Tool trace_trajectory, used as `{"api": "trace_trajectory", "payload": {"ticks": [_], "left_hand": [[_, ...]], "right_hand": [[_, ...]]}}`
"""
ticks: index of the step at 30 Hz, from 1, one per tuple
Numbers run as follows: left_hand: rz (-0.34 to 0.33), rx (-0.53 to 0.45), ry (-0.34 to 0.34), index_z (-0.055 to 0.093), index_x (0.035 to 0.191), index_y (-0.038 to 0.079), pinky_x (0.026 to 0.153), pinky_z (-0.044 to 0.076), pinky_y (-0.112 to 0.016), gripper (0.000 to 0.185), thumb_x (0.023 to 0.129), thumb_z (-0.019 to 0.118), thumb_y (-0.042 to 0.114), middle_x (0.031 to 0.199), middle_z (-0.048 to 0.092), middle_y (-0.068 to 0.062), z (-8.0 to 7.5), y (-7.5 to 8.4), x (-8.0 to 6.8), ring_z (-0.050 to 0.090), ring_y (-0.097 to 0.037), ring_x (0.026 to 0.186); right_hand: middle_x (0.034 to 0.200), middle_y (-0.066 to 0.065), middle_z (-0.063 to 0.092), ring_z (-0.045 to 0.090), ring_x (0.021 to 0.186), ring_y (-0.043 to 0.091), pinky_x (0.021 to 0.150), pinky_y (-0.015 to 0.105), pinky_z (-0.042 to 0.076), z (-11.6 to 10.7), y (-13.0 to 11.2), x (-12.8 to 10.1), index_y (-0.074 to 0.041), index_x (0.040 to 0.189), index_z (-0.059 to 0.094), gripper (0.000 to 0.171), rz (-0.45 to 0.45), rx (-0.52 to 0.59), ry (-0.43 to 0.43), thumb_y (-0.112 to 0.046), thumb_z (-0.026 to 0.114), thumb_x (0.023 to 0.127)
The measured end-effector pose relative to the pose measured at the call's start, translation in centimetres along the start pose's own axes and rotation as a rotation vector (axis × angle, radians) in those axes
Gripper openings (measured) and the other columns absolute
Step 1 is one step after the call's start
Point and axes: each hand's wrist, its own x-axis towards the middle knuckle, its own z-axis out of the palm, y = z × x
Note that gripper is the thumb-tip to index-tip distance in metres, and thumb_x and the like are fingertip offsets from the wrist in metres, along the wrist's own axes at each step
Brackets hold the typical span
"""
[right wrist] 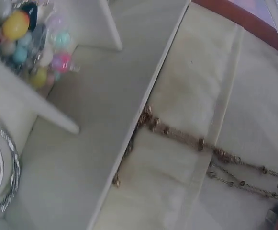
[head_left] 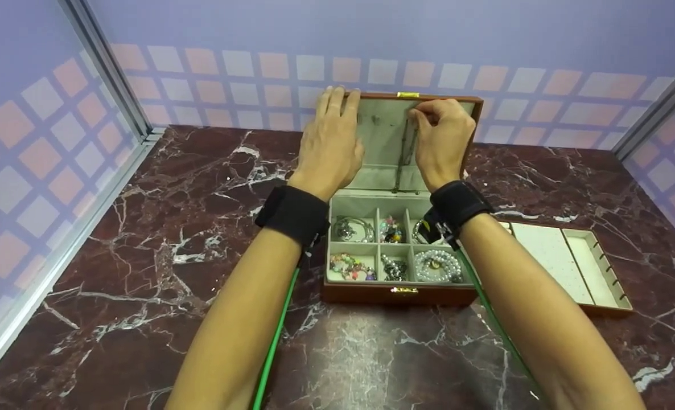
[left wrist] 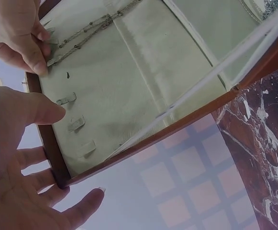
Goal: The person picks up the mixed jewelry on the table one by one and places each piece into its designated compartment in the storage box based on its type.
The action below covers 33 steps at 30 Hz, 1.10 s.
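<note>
Here we note a brown jewelry box [head_left: 403, 297], its pale-lined lid [head_left: 378, 149] raised. Left hand [head_left: 332, 136] holds the lid's top edge, fingers spread over the rim, thumb on the inner side. Right hand [head_left: 445, 136] pinches the upper end of a beaded chain necklace [right wrist: 185, 138]; we see its strands hanging below those fingertips, along the lid, lowest beads bunched.
</note>
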Motion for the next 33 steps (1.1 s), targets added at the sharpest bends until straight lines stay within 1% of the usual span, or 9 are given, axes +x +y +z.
{"api": "trace_trajectory", "payload": {"ticks": [3,7,12,16,20,23,27,30,33], "left_hand": [[-0.004,-0.001,-0.001,0.021,0.152,0.012,0.114,0.038,-0.036,0.07,0.092,0.057,0.021,0.16,0.02,-0.012,0.0,0.0,0.0,0.014,-0.027,0.15],[-0.01,-0.005,-0.004,0.02,0.152,0.012,0.111,0.041,-0.035,0.071,0.092,0.056,0.021,0.16,0.019,-0.012,-0.1,-0.1,0.0,0.013,-0.027,0.15],[-0.006,-0.002,0.002,0.019,0.153,0.012,0.107,0.046,-0.035,0.071,0.092,0.055,0.019,0.16,0.02,-0.012,0.0,-0.2,0.0,0.013,-0.027,0.15],[-0.007,0.0,-0.001,0.019,0.153,0.011,0.111,0.042,-0.036,0.071,0.093,0.055,0.02,0.16,0.019,-0.013,0.1,-0.1,0.0,0.013,-0.028,0.15],[-0.005,-0.002,0.001,0.019,0.153,0.012,0.111,0.042,-0.036,0.07,0.093,0.054,0.019,0.16,0.019,-0.012,0.0,0.0,0.1,0.013,-0.027,0.15],[-0.003,0.0,0.002,0.019,0.153,0.012,0.109,0.044,-0.035,0.07,0.093,0.053,0.018,0.16,0.018,-0.012,-0.1,0.1,0.2,0.012,-0.027,0.15],[-0.01,0.007,0.004,0.019,0.153,0.011,0.106,0.046,-0.035,0.07,0.093,0.054,0.017,0.16,0.018,-0.012,-0.1,0.1,0.3,0.012,-0.027,0.15],[-0.013,0.008,0.001,0.019,0.153,0.012,0.105,0.047,-0.034,0.071,0.093,0.055,0.018,0.16,0.018,-0.012,0.0,0.1,0.2,0.012,-0.027,0.15],[-0.011,0.007,-0.006,0.018,0.153,0.012,0.102,0.049,-0.033,0.071,0.093,0.055,0.018,0.16,0.018,-0.012,0.1,0.2,0.2,0.012,-0.027,0.15]], "right_hand": [[0.087,0.011,0.068,0.064,0.08,0.019,0.072,0.025,0.052,-0.3,0.4,-0.1,-0.007,0.087,0.077,0.009,-0.039,-0.051,-0.031,-0.013,0.071,0.085],[0.09,0.01,0.064,0.063,0.085,0.022,0.075,0.03,0.053,-0.6,1.2,-0.5,-0.006,0.089,0.076,0.009,-0.149,-0.102,-0.092,-0.011,0.069,0.086],[0.1,0.011,0.059,0.06,0.094,0.023,0.083,0.033,0.052,-0.8,2.1,-1.1,-0.003,0.087,0.075,0.008,-0.277,-0.089,-0.159,-0.008,0.07,0.085],[0.11,0.011,0.057,0.058,0.098,0.022,0.086,0.032,0.052,-1.4,2.2,-1.7,-0.002,0.088,0.074,0.007,-0.303,-0.06,-0.207,-0.007,0.071,0.083],[0.107,0.012,0.059,0.059,0.092,0.022,0.082,0.031,0.053,-2.2,2.0,-2.3,-0.001,0.087,0.071,0.007,-0.258,-0.086,-0.259,-0.007,0.07,0.084],[0.093,0.011,0.068,0.063,0.077,0.022,0.07,0.031,0.056,-2.6,2.0,-3.0,-0.003,0.084,0.071,0.012,-0.152,-0.134,-0.42,-0.015,0.071,0.084],[0.077,0.009,0.074,0.067,0.061,0.022,0.06,0.037,0.057,-2.2,2.5,-3.9,-0.009,0.077,0.075,0.023,-0.036,-0.242,-0.647,-0.032,0.075,0.082],[0.078,0.01,0.075,0.069,0.065,0.025,0.065,0.041,0.058,-1.3,2.9,-4.3,-0.011,0.075,0.077,0.028,0.008,-0.314,-0.694,-0.039,0.075,0.08],[0.078,0.01,0.075,0.069,0.07,0.028,0.069,0.045,0.057,-0.7,3.0,-4.5,-0.012,0.072,0.076,0.03,0.063,-0.362,-0.682,-0.041,0.076,0.079]]}}
